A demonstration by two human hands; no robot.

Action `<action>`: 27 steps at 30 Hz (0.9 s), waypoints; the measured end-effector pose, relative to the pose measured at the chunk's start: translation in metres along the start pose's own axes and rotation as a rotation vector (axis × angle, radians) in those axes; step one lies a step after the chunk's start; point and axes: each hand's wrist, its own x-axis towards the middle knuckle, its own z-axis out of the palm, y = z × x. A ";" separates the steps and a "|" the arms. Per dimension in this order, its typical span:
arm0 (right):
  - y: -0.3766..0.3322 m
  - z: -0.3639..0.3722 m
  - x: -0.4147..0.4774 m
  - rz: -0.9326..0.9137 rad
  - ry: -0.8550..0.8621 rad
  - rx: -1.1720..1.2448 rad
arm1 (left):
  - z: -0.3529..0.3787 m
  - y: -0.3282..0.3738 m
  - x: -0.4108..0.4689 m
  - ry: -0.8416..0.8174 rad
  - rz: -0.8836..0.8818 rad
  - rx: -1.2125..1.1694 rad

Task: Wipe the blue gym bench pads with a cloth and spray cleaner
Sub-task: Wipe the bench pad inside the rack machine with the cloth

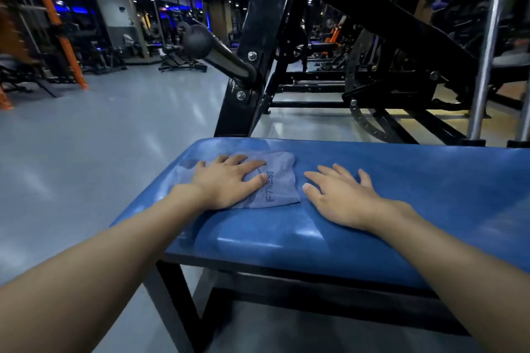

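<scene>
Both forearms reach in from the bottom corners: the left hand [226, 182] presses a grey cloth [276, 185] flat, fingers [252, 165] straight and spread, at centre-left of the frame on the blue bench pad [415, 198], while the right hand [341, 198] lies flat on bare surface just beside it, holding nothing. Best wiped with a flat palm, overlapping strokes out to the edges. Two hands, one cloth, one pad; no spray bottle shows.

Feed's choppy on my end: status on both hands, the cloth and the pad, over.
Left hand flat, pressing cloth on blue pad, left end. Right hand flat on bare pad beside it. Spray cleaner not in view; nothing blocking the pad.
</scene>
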 end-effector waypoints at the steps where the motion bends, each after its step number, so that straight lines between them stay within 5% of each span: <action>1: -0.009 0.003 0.001 -0.014 -0.010 -0.003 | -0.001 -0.009 -0.004 0.001 -0.018 0.006; 11: -0.025 0.014 -0.001 -0.004 -0.005 -0.028 | -0.004 -0.072 -0.057 0.025 -0.089 -0.010; 27: 0.027 0.008 -0.048 0.165 0.038 -0.067 | -0.007 -0.016 -0.084 0.033 0.066 0.014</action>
